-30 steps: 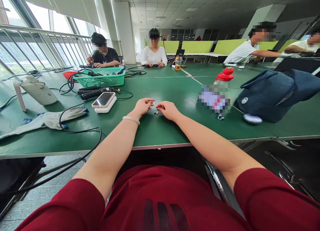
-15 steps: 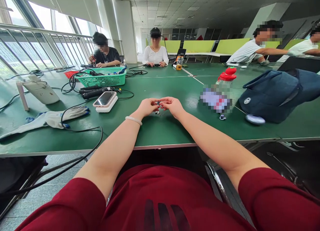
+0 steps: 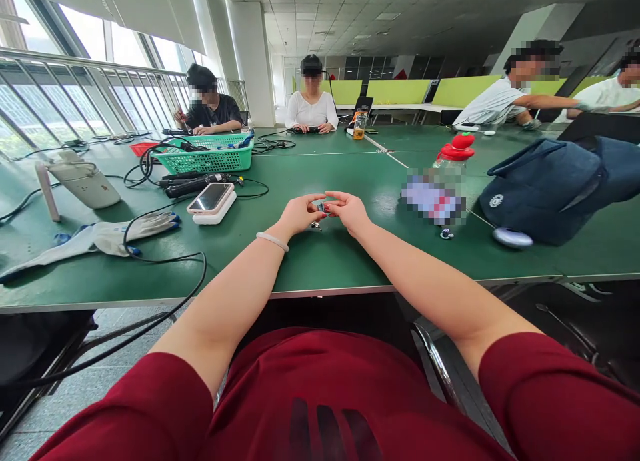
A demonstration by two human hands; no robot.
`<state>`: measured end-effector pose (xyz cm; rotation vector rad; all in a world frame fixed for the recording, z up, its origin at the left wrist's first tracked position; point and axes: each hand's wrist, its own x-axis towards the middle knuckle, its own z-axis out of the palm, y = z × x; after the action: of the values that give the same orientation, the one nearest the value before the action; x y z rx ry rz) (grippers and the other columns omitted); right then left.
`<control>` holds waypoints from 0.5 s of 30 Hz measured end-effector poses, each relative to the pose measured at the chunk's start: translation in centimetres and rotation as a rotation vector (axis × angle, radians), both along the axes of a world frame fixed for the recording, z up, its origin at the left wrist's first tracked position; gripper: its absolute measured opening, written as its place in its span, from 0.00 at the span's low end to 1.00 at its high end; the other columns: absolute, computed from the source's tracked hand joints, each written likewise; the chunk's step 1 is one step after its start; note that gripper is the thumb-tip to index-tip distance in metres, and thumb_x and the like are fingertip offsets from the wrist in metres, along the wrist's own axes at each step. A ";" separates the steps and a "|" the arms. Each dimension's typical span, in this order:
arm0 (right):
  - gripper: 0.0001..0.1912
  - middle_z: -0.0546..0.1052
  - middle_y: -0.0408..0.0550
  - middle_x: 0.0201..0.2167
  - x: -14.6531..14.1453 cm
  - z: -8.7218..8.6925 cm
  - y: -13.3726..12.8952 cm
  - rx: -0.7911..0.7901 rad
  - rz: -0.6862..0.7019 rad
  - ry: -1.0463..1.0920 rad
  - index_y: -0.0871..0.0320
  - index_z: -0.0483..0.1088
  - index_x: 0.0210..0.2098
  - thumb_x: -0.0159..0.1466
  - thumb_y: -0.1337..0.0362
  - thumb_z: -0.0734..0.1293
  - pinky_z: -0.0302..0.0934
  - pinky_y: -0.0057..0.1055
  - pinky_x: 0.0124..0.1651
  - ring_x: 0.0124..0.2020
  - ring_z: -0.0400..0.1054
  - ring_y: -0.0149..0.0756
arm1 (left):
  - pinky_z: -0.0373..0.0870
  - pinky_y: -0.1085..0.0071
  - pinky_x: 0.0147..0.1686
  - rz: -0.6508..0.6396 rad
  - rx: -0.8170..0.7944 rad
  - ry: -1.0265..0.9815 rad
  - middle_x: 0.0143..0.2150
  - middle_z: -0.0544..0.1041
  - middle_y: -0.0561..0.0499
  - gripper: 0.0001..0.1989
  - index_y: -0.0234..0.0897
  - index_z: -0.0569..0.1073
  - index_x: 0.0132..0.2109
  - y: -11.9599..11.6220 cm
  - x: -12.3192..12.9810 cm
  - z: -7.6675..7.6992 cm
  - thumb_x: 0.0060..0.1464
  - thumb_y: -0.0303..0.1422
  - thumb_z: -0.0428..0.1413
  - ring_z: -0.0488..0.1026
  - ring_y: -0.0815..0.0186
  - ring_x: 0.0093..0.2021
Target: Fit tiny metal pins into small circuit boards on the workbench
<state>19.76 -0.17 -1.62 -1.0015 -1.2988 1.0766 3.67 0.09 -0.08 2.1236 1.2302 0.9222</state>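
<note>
Above the green table (image 3: 345, 268), my left hand (image 3: 300, 212) and my right hand (image 3: 349, 211) meet fingertip to fingertip. Between them they pinch a small grey-blue piece (image 3: 321, 207), too small to name. Both hands are closed on it, and the fingers partly cover it. Just below the fingers, small shiny metallic bits (image 3: 316, 226) lie on the tabletop.
To the left are a green basket (image 3: 200, 160) of cables, a phone on a white box (image 3: 214, 214), work gloves (image 3: 125, 234) and a black cable. On the right stand a red-lidded bottle (image 3: 456, 156) and a navy bag (image 3: 545, 188). Several people sit around the table.
My fingers have shifted slightly around the small piece, with the index fingers raised a little and more of it showing. Across the table, the person at the left has moved a hand.
</note>
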 end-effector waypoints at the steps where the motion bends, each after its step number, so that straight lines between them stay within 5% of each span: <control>1: 0.22 0.78 0.43 0.27 0.0 0.1 -0.1 0.006 -0.003 -0.026 0.60 0.71 0.46 0.51 0.69 0.71 0.68 0.32 0.39 0.28 0.71 0.28 | 0.68 0.69 0.39 0.002 0.003 0.013 0.28 0.78 0.52 0.28 0.36 0.69 0.58 0.0 0.0 0.1 0.47 0.32 0.60 0.74 0.65 0.31; 15: 0.24 0.76 0.40 0.28 -0.5 0.0 -0.6 0.212 -0.055 -0.416 0.57 0.66 0.51 0.54 0.71 0.65 0.65 0.32 0.45 0.31 0.70 0.29 | 0.68 0.69 0.38 -0.052 0.051 0.125 0.27 0.76 0.52 0.27 0.36 0.70 0.57 -0.1 -0.4 0.0 0.47 0.31 0.57 0.72 0.66 0.29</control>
<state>19.25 -0.76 -1.64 -1.1276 -1.6704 0.6887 3.22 0.02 -0.11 2.2723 1.2175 0.8177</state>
